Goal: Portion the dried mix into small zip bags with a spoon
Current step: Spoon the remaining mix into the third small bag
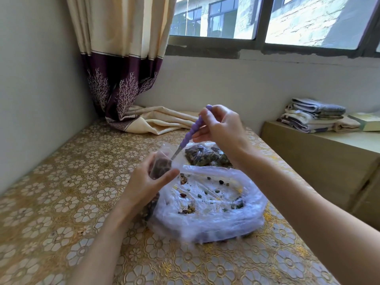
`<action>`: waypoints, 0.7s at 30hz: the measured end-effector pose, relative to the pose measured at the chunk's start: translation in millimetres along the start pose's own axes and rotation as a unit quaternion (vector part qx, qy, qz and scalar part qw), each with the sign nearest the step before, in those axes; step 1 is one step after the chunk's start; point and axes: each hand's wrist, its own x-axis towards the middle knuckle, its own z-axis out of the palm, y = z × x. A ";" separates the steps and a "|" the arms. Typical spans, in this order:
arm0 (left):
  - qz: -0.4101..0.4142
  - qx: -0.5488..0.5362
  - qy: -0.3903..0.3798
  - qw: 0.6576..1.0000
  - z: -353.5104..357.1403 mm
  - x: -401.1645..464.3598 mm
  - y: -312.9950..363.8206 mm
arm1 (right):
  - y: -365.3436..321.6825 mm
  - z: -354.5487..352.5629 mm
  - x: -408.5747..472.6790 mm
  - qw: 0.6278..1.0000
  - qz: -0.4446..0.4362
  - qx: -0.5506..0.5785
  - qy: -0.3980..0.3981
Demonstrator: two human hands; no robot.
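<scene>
My left hand (147,179) grips a small clear zip bag (162,161) partly filled with dark dried mix, held upright above the table. My right hand (221,126) pinches the purple beaded handle of a spoon (192,130), whose metal end dips into the small bag's open mouth. Below the hands lies a large crumpled clear plastic bag (207,204) with only scattered beans and seeds left inside. A filled zip bag of mix (205,156) lies behind it on the table.
The table (72,202) has a gold floral cloth. A curtain (123,79) hangs at the back left, its hem piled on the table. Another bag of mix (151,208) shows under my left wrist. Folded towels (314,115) sit on a low cabinet at right.
</scene>
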 end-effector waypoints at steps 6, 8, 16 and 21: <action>0.000 -0.068 0.039 0.997 -2.5 0.1 3.6 | -15.7 4.5 -8.0 0.994 -0.099 0.002 -0.046; 0.000 -0.077 0.049 0.996 -3.1 -0.3 2.0 | -17.4 2.4 -8.3 0.994 -0.104 0.028 -0.027; 0.001 -0.068 0.096 0.993 -8.9 0.8 -2.4 | -2.1 -38.7 -9.3 0.973 -0.001 0.137 0.185; 0.009 -0.074 0.095 0.993 -7.4 0.6 -0.8 | 28.1 -59.4 -25.7 0.976 0.050 0.072 0.200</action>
